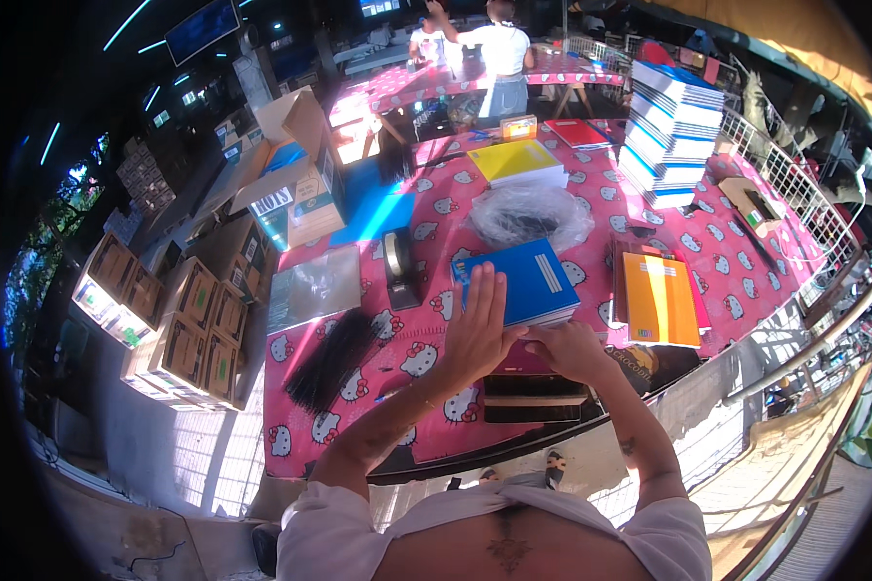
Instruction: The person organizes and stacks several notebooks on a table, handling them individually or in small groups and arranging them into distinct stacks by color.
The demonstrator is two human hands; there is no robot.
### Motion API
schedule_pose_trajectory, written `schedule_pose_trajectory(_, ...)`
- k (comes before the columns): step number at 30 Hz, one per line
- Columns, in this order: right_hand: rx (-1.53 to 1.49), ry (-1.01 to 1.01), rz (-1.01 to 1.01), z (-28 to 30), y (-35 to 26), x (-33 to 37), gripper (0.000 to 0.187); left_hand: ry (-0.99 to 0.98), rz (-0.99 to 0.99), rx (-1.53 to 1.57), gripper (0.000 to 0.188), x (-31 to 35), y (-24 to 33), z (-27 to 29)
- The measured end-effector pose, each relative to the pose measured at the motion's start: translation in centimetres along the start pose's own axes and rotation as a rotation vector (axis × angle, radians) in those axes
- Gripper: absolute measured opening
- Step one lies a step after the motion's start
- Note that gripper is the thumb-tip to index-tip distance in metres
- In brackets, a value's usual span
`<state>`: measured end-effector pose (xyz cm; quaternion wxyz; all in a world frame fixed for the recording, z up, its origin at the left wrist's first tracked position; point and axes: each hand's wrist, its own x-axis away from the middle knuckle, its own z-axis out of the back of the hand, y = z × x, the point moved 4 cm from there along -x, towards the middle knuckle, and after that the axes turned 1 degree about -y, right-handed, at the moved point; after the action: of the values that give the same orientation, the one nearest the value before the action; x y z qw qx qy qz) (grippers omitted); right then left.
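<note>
A small stack of blue notebooks lies in front of me on the pink patterned tablecloth. My left hand rests on its left side, fingers stretched out flat along the top cover. At the near edge of the stack, my right hand has its fingers bent inward against the notebooks; the fingertips are partly hidden. Just behind the stack lies a bundle of clear plastic wrap. Right of my hands are orange notebooks, and a black tape dispenser stands to the left.
A tall stack of blue-and-white notebooks rises at the right back. Yellow notebooks lie farther off. Black bristles and a clear plastic sheet lie left. Cardboard boxes stand beside the table. Two people are at another table.
</note>
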<state>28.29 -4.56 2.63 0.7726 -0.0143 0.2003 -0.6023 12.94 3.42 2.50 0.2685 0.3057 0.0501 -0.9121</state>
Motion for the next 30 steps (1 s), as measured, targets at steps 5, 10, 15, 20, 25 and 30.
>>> schedule_pose_trajectory(5,0.123,0.079,-0.02,1.9,-1.7,1.5,0.053,-0.209,-0.157,0.096,0.084,10.2,4.4,-3.3)
schedule_pose_trajectory(10,-1.204,0.144,-0.303,0.1,6.0,6.6,0.076,-0.198,-0.076,0.076,0.049,1.8,1.7,0.9)
schedule_pose_trajectory(15,-1.382,0.095,-0.325,-2.8,6.3,7.0,0.044,0.031,-0.221,0.159,0.019,0.3,3.1,2.1)
schedule_pose_trajectory(20,-1.217,0.021,-0.371,-3.1,6.2,7.0,0.04,-0.327,-0.185,0.056,0.036,0.6,2.0,-0.1)
schedule_pose_trajectory(25,-1.184,0.044,-0.476,-3.0,5.8,7.4,0.038,-0.082,-0.125,-0.033,0.079,6.1,5.0,-4.3)
schedule_pose_trajectory(30,-1.15,0.087,-0.405,-3.3,6.0,7.3,0.04,-0.035,-0.065,-0.178,0.091,-0.1,3.1,-3.0)
